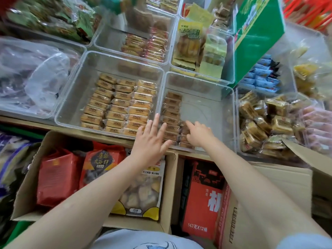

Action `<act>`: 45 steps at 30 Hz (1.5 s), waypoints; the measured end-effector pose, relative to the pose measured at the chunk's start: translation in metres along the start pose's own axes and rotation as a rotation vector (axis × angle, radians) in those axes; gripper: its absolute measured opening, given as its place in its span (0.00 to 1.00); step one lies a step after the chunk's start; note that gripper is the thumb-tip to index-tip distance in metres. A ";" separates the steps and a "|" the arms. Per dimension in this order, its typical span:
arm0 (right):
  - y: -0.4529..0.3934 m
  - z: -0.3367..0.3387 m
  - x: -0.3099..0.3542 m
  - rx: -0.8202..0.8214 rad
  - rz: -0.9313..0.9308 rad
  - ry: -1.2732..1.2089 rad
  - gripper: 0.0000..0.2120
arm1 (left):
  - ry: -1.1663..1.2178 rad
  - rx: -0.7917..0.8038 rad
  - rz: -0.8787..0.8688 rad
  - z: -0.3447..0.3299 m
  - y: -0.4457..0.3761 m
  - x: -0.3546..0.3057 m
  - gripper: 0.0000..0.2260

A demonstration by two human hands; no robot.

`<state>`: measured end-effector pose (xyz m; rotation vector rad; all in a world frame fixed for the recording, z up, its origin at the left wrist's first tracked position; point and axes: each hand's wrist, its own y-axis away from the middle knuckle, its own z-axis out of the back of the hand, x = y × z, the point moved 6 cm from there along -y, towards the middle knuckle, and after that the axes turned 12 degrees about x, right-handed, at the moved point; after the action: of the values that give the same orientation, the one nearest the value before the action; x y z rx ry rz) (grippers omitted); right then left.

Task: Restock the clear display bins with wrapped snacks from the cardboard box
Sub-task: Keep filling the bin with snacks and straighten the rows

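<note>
**Snack bin only partly filled as restocking goes on**

A person's right hand (198, 134) reaches over the near wall of a clear display bin (215, 112), its grip curled down on a short stack of dark-wrapped snacks (185, 131) at the bin's near edge; whether the fingers pinch a packet or merely press it into line cannot be told. The left hand (151, 142) hangs just beside it, fingers spread and holding nothing, over the seam where this bin meets its neighbour.

Inside the bin being worked, one full column of brown packets (171, 114) runs along the left wall, and the second column, under the right hand, is only begun. The rest of the floor, toward the far and right walls, shows bare plastic. By that measure the job looks well short of half done in this bin.

The neighbouring bin (79, 83) to the left holds three tidy columns of golden wrapped cakes (124, 103), with room left at its far end. Bins farther back along the shelf are stocked to varying depths.

Below the shelf's near edge sit open cardboard boxes: one (27, 178) with red and orange bags, another (265, 200) beside a red carton (203, 198). No loose packets of the brown kind are visible in either, so the remaining supply cannot be judged.
</note>
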<state>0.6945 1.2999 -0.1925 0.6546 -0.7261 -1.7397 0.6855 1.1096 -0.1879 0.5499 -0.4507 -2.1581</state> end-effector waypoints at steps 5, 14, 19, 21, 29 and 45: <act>0.090 0.013 -0.021 -0.222 0.277 -0.419 0.22 | 0.000 0.007 0.011 0.005 0.008 -0.003 0.39; 0.302 -0.001 -0.167 -0.914 0.150 -0.518 0.10 | 0.381 0.022 -0.467 0.000 0.062 -0.173 0.20; 0.312 -0.076 -0.258 -0.790 -0.138 -0.632 0.13 | 0.669 0.085 -0.590 0.009 0.087 -0.283 0.18; 0.295 -0.106 -0.281 -0.656 -0.202 -0.653 0.13 | 0.793 0.175 -0.568 0.004 0.090 -0.313 0.29; 0.177 -0.201 -0.309 -0.161 -0.146 -0.581 0.14 | 1.019 0.226 -0.463 -0.028 0.090 -0.341 0.38; 0.054 -0.264 -0.264 -0.140 -0.140 -0.364 0.21 | 1.073 0.172 -0.390 -0.030 0.091 -0.343 0.35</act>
<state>0.9913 1.5029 -0.3078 0.3004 -0.8112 -2.0476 0.9485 1.3291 -0.0908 1.8573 0.0893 -1.8170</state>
